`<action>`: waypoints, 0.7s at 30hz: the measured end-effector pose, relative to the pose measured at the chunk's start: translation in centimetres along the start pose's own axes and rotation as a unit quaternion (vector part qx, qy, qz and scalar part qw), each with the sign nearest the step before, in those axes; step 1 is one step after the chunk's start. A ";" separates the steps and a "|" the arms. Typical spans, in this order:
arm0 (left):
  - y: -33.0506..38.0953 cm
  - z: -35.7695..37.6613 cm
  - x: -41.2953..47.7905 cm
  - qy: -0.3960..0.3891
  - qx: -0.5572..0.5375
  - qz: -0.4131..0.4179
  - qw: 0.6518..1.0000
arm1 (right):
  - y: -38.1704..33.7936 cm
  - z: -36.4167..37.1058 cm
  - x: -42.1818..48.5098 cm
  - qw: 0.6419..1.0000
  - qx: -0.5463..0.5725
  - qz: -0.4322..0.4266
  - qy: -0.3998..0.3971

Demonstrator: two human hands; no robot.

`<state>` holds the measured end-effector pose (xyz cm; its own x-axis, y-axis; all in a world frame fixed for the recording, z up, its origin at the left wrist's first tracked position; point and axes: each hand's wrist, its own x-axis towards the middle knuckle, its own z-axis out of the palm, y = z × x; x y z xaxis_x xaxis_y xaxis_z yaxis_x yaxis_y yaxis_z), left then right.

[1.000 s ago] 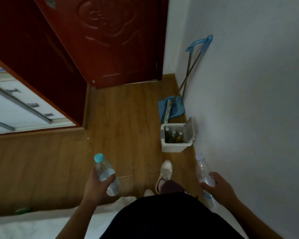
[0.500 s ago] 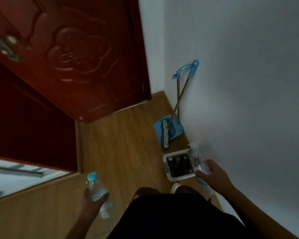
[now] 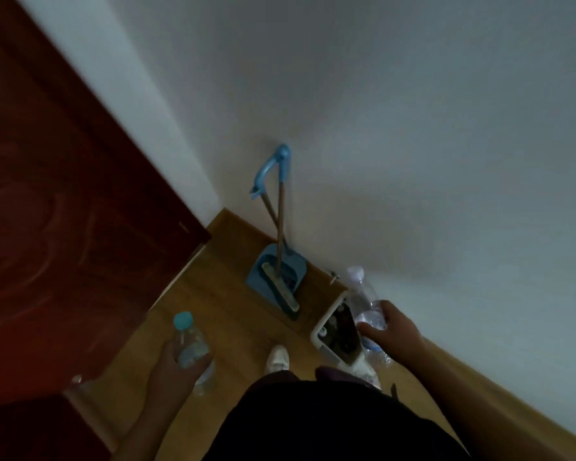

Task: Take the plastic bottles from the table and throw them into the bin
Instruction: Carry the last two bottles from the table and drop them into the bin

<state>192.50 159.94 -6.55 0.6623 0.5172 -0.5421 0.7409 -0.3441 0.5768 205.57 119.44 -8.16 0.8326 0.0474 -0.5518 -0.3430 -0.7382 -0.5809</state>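
Two clear plastic bottles are in my hands, one each, in a dim, motion-blurred view looking down. My dark clothing fills the bottom of the picture and cuts off both forearms; one pale shoe [image 3: 277, 357] pokes out beyond it. The white bin [image 3: 317, 331] stands on the wooden floor [image 3: 233, 321] against the white wall [image 3: 413, 128]. Its right side is hidden behind my right hand, and the dark shapes inside are too murky to name.

My left hand [image 3: 177, 367] is curled closed around the body of the teal-capped bottle [image 3: 188, 344], held roughly upright over the floor, well apart from the bin. My right hand [image 3: 393, 331] grips the white-capped bottle [image 3: 363, 301] around its middle, fingers wrapped tight, holding it tilted just over the bin's opening.

Beyond the bin, a blue dustpan [image 3: 270, 271] and a broom [image 3: 280, 287] lean at the wall, near a blurred red door [image 3: 64, 227].
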 end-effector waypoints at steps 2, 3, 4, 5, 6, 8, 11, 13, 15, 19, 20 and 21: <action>3.4 -1.3 3.5 -0.047 0.023 0.045 0.998 | 0.0 1.2 -0.9 0.999 0.027 0.032 0.034; 5.0 -1.5 4.9 -0.071 0.030 0.058 0.995 | 0.0 1.6 -1.6 0.997 0.040 0.046 0.054; 6.5 -1.5 6.1 -0.090 0.033 0.077 0.992 | 0.0 2.1 -2.3 0.994 0.055 0.061 0.072; 7.7 -1.2 7.1 -0.108 0.051 0.093 0.988 | 0.1 2.5 -3.0 0.990 0.070 0.080 0.088; 8.9 -0.6 7.9 -0.134 0.062 0.119 0.982 | 0.3 2.8 -3.6 0.987 0.082 0.099 0.100; 11.4 1.2 8.4 -0.196 0.088 0.148 0.965 | 0.8 3.3 -4.6 0.980 0.098 0.127 0.117; 13.9 4.8 8.1 -0.273 0.126 0.152 0.942 | 2.1 3.9 -5.9 0.969 0.136 0.158 0.136; 15.2 7.3 7.3 -0.303 0.154 0.168 0.926 | 2.9 4.1 -6.5 0.959 0.162 0.177 0.149; 16.0 9.8 6.3 -0.327 0.182 0.184 0.909 | 3.9 4.4 -6.6 0.952 0.184 0.192 0.149; 16.7 14.5 5.5 -0.345 0.207 0.208 0.891 | 6.5 5.7 -5.5 0.945 0.206 0.216 0.135; 16.6 15.7 5.7 -0.352 0.211 0.213 0.887 | 7.3 6.1 -4.8 0.944 0.209 0.220 0.131; 16.1 16.8 6.1 -0.359 0.218 0.213 0.882 | 8.0 6.8 -4.0 0.943 0.213 0.225 0.125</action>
<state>210.38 144.39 -10.84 0.6753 -0.3072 -0.6705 0.2763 -0.7375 0.6162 196.56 117.92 -14.65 0.6200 -0.4053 -0.6718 -0.7845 -0.3070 -0.5388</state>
